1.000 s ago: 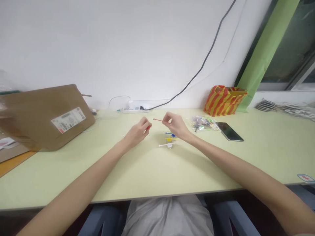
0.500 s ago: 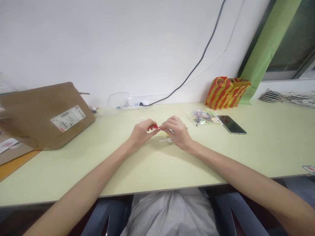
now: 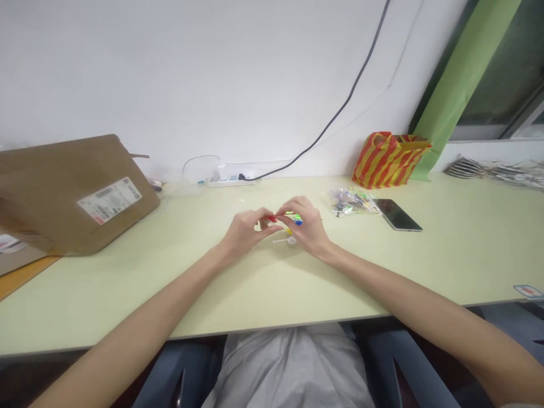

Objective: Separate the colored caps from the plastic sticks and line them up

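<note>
Near the middle of the pale green table, my left hand (image 3: 245,231) holds a small red piece (image 3: 271,217) between thumb and fingers. Its thumb points toward my right hand (image 3: 309,229), whose thumb and forefinger pinch a thin dark stick (image 3: 289,213) right beside the red piece. Below and behind my right fingers, small green and blue pieces (image 3: 298,220) and a yellow piece (image 3: 289,231) show in part. A small round whitish object (image 3: 291,242) with a white stem lies on the table under my hands.
A cardboard box (image 3: 59,198) stands at the left. Along the wall lies a power strip (image 3: 229,180) with a black cable. At the right are a clear bag of small colourful parts (image 3: 351,202), a dark phone (image 3: 398,215) and a red-yellow striped bag (image 3: 389,161).
My left thumb has moved away from the red piece, to the right. The thin dark stick and the green piece now show by my right fingers. The view has shifted slightly.
</note>
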The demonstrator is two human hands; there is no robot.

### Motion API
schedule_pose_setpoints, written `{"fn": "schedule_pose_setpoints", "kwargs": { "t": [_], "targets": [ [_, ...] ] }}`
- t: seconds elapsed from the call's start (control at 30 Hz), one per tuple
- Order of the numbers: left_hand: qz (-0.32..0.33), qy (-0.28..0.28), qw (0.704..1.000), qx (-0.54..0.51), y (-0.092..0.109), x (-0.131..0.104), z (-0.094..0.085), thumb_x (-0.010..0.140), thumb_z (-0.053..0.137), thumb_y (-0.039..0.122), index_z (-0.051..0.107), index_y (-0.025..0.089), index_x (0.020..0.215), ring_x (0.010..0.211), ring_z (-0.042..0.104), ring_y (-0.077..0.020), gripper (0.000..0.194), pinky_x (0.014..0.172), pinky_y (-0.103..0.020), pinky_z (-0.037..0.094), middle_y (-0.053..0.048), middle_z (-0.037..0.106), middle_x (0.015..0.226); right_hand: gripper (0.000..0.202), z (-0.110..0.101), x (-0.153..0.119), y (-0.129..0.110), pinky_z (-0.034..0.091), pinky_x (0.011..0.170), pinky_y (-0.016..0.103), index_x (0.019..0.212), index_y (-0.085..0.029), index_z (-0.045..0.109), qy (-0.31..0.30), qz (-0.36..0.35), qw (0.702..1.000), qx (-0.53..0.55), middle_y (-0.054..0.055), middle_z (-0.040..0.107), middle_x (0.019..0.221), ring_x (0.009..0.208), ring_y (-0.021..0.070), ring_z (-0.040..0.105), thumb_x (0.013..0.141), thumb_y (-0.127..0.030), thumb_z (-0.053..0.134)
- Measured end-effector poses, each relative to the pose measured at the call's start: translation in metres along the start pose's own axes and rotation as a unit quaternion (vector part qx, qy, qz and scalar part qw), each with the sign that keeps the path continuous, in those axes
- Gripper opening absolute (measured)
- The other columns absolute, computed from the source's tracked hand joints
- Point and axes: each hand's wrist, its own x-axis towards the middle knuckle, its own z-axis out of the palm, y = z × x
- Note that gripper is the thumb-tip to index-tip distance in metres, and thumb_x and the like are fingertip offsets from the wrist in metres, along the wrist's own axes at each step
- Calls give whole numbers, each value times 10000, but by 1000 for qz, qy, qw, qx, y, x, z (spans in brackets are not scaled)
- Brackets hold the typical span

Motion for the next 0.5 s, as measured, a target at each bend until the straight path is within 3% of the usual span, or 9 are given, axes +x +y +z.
{"fn": "schedule_pose_setpoints", "kwargs": {
  "t": [0.27, 0.5],
  "targets": [
    [-39, -3, 993, -114, 14, 2, 0, 855, 762, 426, 696, 186, 896, 686, 580, -132, 252, 677, -271, 474, -6, 699, 775, 124, -1, 0, -2, 486, 803, 375, 865, -238, 671, -2, 23, 999, 38, 39, 689, 864, 870, 215, 585, 979, -275, 639],
    [-63, -19, 983, -172, 22, 3, 0, 899, 714, 416, 745, 184, 950, 797, 671, -166, 240, 710, -276, 512, -42, 752, 889, 213, -3, -1, -4, 501, 771, 374, 844, -241, 670, -9, 30, 998, 49, 48, 689, 844, 858, 218, 595, 998, -377, 612]
  ]
}}
